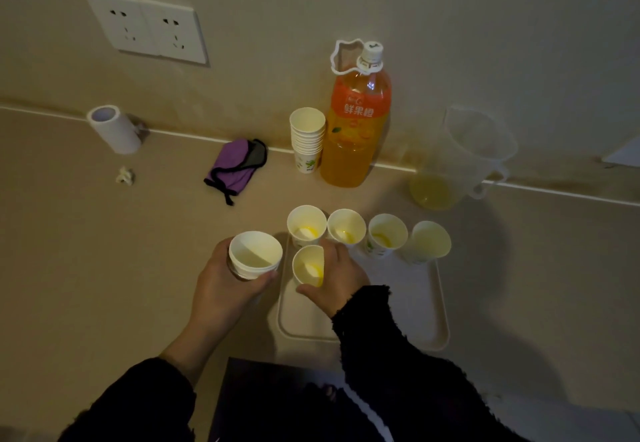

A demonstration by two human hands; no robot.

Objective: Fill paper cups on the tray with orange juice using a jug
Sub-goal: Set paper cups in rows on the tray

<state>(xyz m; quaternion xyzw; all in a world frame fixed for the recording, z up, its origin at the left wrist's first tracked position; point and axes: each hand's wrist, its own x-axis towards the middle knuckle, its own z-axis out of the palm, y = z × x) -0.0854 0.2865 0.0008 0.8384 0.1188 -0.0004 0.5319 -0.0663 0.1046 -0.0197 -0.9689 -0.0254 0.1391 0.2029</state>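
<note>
A pale tray (408, 317) lies on the counter. Along its far edge stand several paper cups (346, 225), each with a little orange juice at the bottom. My left hand (225, 285) holds a short stack of paper cups (255, 254) just left of the tray. My right hand (337, 279) grips a single paper cup (307, 266) with a little juice in it, at the tray's near-left part. A clear plastic jug (460, 161) with a shallow layer of juice stands against the wall at the right, apart from both hands.
A large orange juice bottle (356, 123) and a tall stack of paper cups (307, 138) stand by the wall behind the tray. A purple pouch (235, 168), a white roll (112, 128) and a crumpled scrap (125, 175) lie to the left. A wall socket (145, 27) is above.
</note>
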